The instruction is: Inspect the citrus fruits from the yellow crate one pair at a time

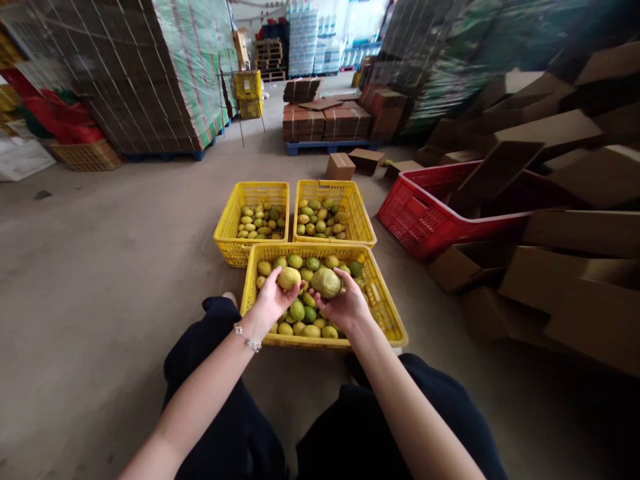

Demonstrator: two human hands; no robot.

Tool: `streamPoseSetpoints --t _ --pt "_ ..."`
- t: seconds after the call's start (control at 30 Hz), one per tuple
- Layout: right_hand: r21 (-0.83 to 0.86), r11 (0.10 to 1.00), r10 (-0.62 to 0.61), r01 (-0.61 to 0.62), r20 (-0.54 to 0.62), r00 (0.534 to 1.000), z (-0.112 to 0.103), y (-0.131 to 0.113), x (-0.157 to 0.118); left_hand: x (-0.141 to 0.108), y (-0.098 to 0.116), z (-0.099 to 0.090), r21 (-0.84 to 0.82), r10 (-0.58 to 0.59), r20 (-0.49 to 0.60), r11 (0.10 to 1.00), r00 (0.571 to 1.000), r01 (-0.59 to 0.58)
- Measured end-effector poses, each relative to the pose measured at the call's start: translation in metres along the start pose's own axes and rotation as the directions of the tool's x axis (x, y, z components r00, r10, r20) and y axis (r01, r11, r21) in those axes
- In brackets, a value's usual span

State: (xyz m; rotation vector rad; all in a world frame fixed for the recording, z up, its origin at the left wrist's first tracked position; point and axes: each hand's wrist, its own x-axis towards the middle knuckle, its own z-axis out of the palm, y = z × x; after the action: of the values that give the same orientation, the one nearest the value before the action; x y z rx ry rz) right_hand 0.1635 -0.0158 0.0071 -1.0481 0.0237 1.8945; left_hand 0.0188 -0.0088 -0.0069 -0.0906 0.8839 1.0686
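Observation:
My left hand (271,298) has its fingers round a yellow fruit (289,279). Beside it, my right hand (346,303) holds a larger, dull green fruit (326,283). Both hands are above the near yellow crate (395,320), which holds several green and yellow fruits (310,315). Behind that crate stand two more yellow crates side by side, the left one (227,217) and the right one (361,213), each with several fruits on its bottom. The two held fruits are close together, with a small gap between them.
At the right, a red crate (415,217) stands among a heap of cardboard boxes (595,280). Further back are a small box (340,166), flat cardboard stacks (345,123) on a blue pallet (300,149) and tall wrapped stacks (190,73). My legs are beside the near crate.

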Motion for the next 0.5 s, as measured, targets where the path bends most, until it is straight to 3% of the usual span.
streamPoseSetpoints --t 0.07,0.1,0.17,0.23,0.3,0.37,0.43,0.5 --pt "-0.008 0.998 -0.068 0.068 -0.019 0.997 0.0 0.002 0.001 0.0 -0.005 -0.001 0.05 0.162 0.08 0.985 0.984 -0.166" --pt "-0.023 0.992 -0.123 0.122 -0.026 0.992 0.0 0.003 0.002 0.0 -0.007 -0.001 0.081 0.276 0.134 0.954 0.952 -0.288" --pt "-0.103 0.954 -0.282 0.28 -0.004 0.96 -0.001 0.006 0.004 -0.002 -0.011 -0.001 0.163 0.508 0.251 0.817 0.824 -0.553" --pt "-0.256 0.831 -0.495 0.493 0.063 0.867 -0.003 0.009 0.006 -0.004 -0.013 -0.003 0.272 0.657 0.371 0.599 0.657 -0.753" --pt "-0.446 0.555 -0.711 0.702 0.184 0.679 -0.006 0.011 0.007 -0.006 -0.013 -0.005 0.38 0.708 0.488 0.354 0.511 -0.854" --pt "-0.579 0.173 -0.834 0.797 0.344 0.431 -0.009 0.012 0.006 -0.006 -0.013 -0.007 0.444 0.713 0.596 0.09 0.369 -0.891" --pt "-0.601 -0.171 -0.843 0.781 0.5 0.2 -0.011 0.012 0.006 -0.006 -0.013 -0.01 0.435 0.682 0.699 -0.163 0.217 -0.886" --pt "-0.555 -0.404 -0.792 0.727 0.61 0.026 -0.012 0.013 0.006 -0.005 -0.013 -0.013 0.373 0.625 0.776 -0.34 0.089 -0.863"
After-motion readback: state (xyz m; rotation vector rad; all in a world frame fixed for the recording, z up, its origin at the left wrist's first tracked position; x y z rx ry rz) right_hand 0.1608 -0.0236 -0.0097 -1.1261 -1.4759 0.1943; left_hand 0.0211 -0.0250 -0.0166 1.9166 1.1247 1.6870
